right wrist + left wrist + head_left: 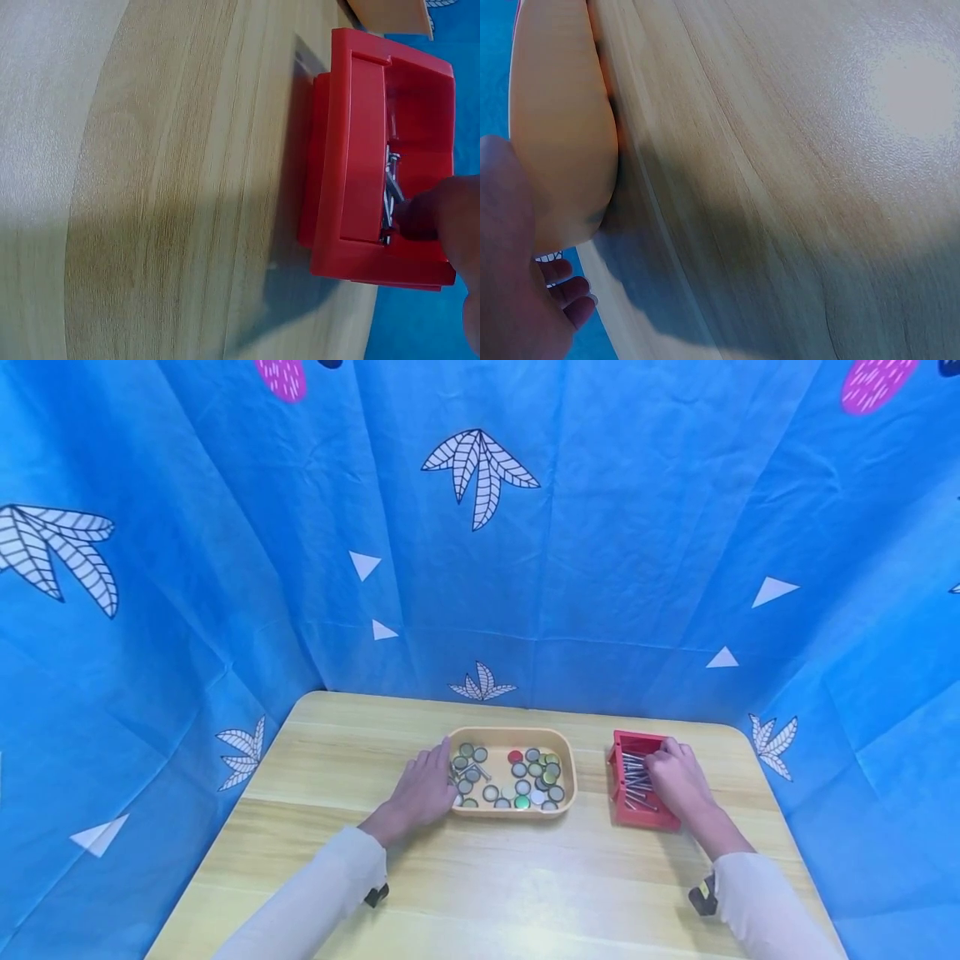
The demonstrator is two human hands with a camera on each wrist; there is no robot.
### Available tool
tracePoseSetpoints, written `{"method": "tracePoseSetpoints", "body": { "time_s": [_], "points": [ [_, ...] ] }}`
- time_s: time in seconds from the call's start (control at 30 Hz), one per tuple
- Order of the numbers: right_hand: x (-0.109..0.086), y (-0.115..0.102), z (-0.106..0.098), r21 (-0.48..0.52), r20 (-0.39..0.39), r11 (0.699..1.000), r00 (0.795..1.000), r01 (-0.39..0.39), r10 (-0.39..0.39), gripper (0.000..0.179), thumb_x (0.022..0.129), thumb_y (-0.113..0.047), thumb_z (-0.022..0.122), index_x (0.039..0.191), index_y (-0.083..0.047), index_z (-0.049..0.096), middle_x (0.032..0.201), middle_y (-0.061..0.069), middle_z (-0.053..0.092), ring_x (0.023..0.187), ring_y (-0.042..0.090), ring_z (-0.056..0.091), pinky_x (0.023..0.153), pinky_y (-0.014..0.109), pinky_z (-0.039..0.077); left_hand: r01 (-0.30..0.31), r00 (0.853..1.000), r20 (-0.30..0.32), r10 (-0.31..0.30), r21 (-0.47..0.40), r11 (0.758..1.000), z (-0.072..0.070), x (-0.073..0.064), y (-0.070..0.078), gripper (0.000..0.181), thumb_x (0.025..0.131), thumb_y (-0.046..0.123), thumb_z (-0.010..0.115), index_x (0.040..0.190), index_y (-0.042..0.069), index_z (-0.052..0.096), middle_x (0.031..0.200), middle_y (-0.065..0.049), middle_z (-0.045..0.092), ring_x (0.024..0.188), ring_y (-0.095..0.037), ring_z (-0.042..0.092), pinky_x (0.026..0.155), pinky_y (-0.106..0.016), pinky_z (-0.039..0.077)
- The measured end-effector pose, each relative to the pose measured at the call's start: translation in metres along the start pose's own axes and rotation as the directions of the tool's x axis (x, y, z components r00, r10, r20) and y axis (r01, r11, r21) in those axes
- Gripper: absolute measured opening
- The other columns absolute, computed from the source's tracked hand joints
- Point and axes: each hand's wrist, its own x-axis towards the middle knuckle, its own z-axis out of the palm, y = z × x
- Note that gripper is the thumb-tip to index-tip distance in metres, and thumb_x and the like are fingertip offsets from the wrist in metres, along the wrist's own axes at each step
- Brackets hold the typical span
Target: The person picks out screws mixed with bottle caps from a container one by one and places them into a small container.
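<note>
At the left end of a yellow tray point(513, 732), my left hand point(427, 787) holds the rim. The left wrist view shows its thumb point(501, 176) up at the tray's edge and its fingers point(574, 291) outside the wall. Several bottle caps point(519, 770) lie in this tray, with a few nails point(480, 770) among those on the left. Over the right side of a red bin point(647, 819) is my right hand point(677, 778), its fingertips down inside. Metal nails point(636, 781) fill the bin; one digit touches them, but whether it pinches any is hidden.
Both containers stand on a light wooden table point(517, 877), with a gap between them. A blue patterned curtain point(637, 568) encloses the back and both sides. Black wrist devices point(703, 896) sit at both cuffs.
</note>
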Motion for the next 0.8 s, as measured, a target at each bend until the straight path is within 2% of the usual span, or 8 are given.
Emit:
{"method": "tracePoseSetpoints", "body": {
  "time_s": [0.13,0.37,0.5,0.63,0.8],
  "points": [
    [-0.001,-0.002,0.0,-0.04,0.02,0.999,1.0,-0.01,0.011,0.012,0.083,0.005,0.069,0.089,0.0,0.077,0.081,0.013,0.075,0.09,0.031,0.051,0.079,0.047,0.043,0.005,1.0,0.009,-0.005,0.005,1.0,0.002,0.0,0.0,0.087,0.094,0.029,0.054,0.166,0.001,0.013,0.162,-0.018,0.042,0.14,-0.035,0.046,0.113,-0.051,0.043],
    [-0.002,-0.003,-0.001,-0.046,0.036,0.998,0.999,-0.037,0.038,0.011,0.084,0.004,0.07,0.091,0.0,0.077,0.087,0.015,0.077,0.092,0.031,0.053,0.082,0.05,0.043,0.005,1.0,0.01,-0.005,0.0,1.0,0.002,-0.001,-0.001,0.087,0.094,0.029,0.055,0.166,0.001,0.013,0.163,-0.019,0.041,0.142,-0.036,0.045,0.115,-0.053,0.042],
    [0.002,-0.003,-0.003,-0.04,0.012,0.999,0.999,-0.036,0.037,0.011,0.085,0.003,0.07,0.092,0.0,0.077,0.089,0.016,0.077,0.091,0.031,0.054,0.083,0.05,0.044,-0.004,1.0,0.007,0.004,0.002,1.0,0.001,-0.001,-0.002,0.087,0.095,0.03,0.054,0.166,0.002,0.012,0.163,-0.019,0.04,0.141,-0.036,0.045,0.116,-0.053,0.041],
    [0.006,-0.006,-0.008,-0.035,-0.013,0.999,0.999,-0.041,0.041,0.008,0.087,-0.001,0.07,0.091,0.0,0.076,0.089,0.016,0.077,0.088,0.031,0.054,0.077,0.047,0.043,-0.005,1.0,0.011,0.005,0.004,1.0,0.0,0.0,-0.003,0.087,0.095,0.03,0.052,0.166,0.003,0.01,0.164,-0.018,0.04,0.141,-0.035,0.045,0.116,-0.052,0.041],
    [0.014,-0.015,-0.017,0.01,-0.028,1.0,0.999,-0.026,0.026,0.01,0.088,-0.002,0.072,0.096,0.004,0.075,0.092,0.02,0.077,0.086,0.032,0.062,0.081,0.045,0.056,-0.013,1.0,0.004,0.013,0.01,1.0,0.001,0.0,-0.004,0.087,0.094,0.029,0.053,0.166,0.002,0.012,0.159,-0.019,0.045,0.136,-0.035,0.048,0.111,-0.05,0.044]
  ]
}}
